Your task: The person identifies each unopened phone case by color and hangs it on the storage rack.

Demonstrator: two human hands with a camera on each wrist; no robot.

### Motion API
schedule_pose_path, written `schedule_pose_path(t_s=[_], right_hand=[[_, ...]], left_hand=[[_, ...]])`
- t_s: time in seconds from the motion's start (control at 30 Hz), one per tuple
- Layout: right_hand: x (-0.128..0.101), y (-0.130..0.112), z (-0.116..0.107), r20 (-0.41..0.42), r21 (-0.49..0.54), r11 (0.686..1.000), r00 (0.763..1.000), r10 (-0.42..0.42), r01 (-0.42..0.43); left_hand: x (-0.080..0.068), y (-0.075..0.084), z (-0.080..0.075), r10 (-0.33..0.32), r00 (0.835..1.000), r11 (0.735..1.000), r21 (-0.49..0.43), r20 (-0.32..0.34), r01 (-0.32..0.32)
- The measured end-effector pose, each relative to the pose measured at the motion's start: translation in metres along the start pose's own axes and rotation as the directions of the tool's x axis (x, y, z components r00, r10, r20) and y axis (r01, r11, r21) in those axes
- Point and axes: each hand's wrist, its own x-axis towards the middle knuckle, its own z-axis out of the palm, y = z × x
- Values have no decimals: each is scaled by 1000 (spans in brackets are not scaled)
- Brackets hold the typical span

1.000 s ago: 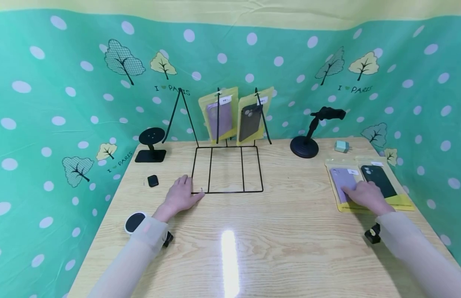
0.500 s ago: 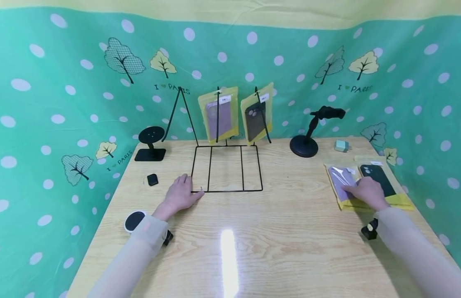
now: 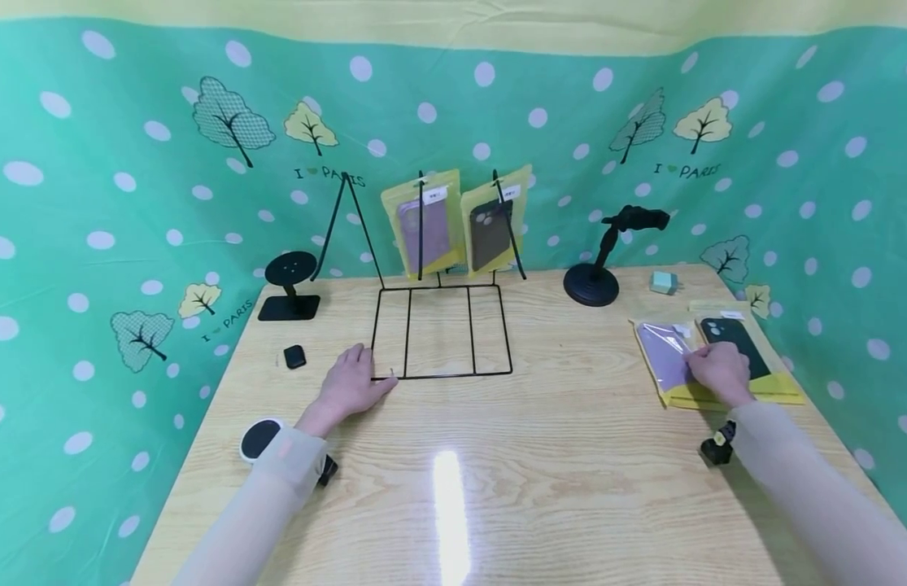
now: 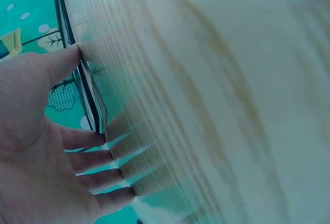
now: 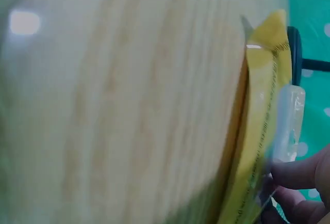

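Observation:
My left hand point(image 3: 349, 382) rests at the front left corner of the black wire display rack point(image 3: 453, 375), fingers extended and thumb over the front wire. In the left wrist view the fingertips of that hand point(image 4: 31, 115) meet the tabletop beside the wire. On the table's right side, my right hand point(image 3: 722, 370) pinches the right edge of a yellow-backed clear pouch with a purple phone case point(image 3: 661, 354). The right wrist view shows the pouch's yellow bottom strip point(image 5: 260, 115) edge-on, with thumb and fingers at its side. A similar pouch with a dark phone case point(image 3: 739, 342) lies partly behind that hand.
Two pouched cases hang from the rack: a purple one point(image 3: 424, 232) and a dark one point(image 3: 490, 236). Black stands point(image 3: 289, 305) point(image 3: 591, 286) flank it. A pale blue plug point(image 3: 663, 282), a small black square point(image 3: 295, 356) and a white-rimmed disc point(image 3: 259, 440) are on the table.
The right hand's fingers have closed on the purple case's pouch, and its surface now catches a glare. The hanging dark case swung right and came back. My left hand stays put.

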Motion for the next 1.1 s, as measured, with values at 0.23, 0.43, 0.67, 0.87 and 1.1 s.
schedule_pose_path(t_s=[0.23, 0.43, 0.67, 0.87, 1.1], right_hand=[[-8, -7, -10, 29, 123, 992, 999, 23, -27], [-17, -19, -8, 9, 221, 975, 1000, 3, -5], [-33, -34, 4, -54, 330, 927, 984, -170, 178], [-56, -62, 11, -96, 384, 886, 965, -243, 261], [-80, -92, 24, -147, 442, 834, 944, -297, 331]], left_hand=[[1, -1, 0, 1, 1000, 1000, 11, 11, -1], [0, -2, -2, 2, 1000, 1000, 7, 3, -2], [0, -1, -3, 7, 1000, 1000, -3, -2, -7], [-1, -1, -3, 1, 1000, 1000, -1, 2, -1], [-2, 1, -4, 2, 1000, 1000, -3, 4, -2]])
